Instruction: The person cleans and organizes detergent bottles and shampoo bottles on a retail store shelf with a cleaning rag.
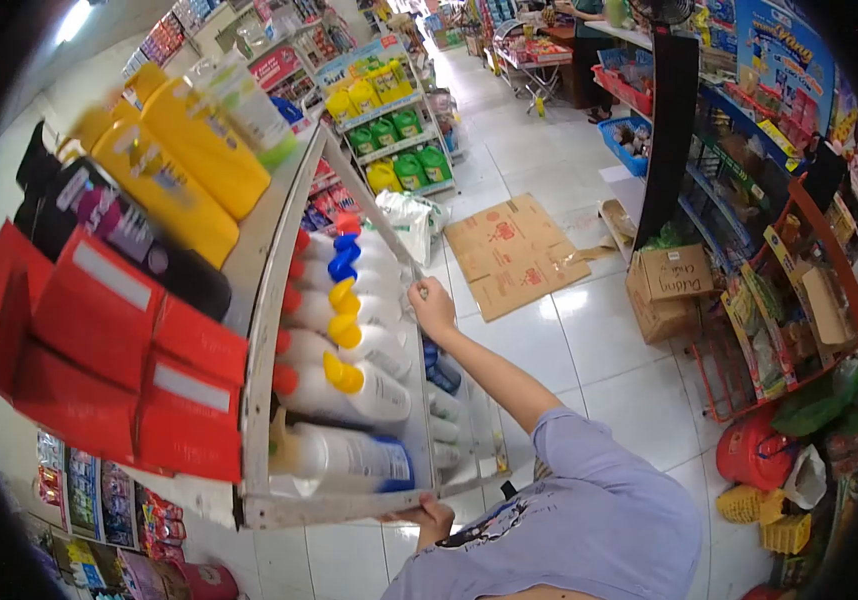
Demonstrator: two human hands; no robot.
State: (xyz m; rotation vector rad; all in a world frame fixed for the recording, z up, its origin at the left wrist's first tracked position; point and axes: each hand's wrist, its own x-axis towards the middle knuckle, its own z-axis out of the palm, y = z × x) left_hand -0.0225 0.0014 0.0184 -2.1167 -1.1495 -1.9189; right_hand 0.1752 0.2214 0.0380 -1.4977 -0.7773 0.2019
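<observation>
My right hand (433, 308) is at the front edge of a metal shelf (261, 420), its fingers curled. What they hold, if anything, I cannot make out. Lower in the view, my left hand (436, 516) grips the shelf's corner, with part of its fingers hidden by the frame. Between the hands, rows of white bottles (379, 350) with yellow, blue and red caps lie sideways in my tilted view. A larger white bottle with a blue band (349, 458) is closest to my left hand.
On the shelf top are red boxes (99, 320), a black bottle (134, 235) and yellow bottles (164, 180). Flattened cardboard (519, 255) lies on the tiled floor beside a white plastic bag (411, 222). Racks and a carton (664, 290) stand across the aisle.
</observation>
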